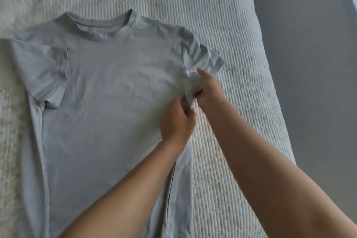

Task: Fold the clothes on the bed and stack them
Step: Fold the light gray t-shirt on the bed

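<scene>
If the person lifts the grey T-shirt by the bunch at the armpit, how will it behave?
Probably floppy: the T-shirt bunches and wrinkles where the left hand and right hand pinch it. Likely light, since the thin fabric lies flat on the ribbed bedspread. The unheld parts would likely droop, undoing the left side's fold.

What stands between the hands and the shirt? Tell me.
Nothing visible. The left hand and right hand both already pinch the grey T-shirt at its side seam below the sleeve.
</scene>
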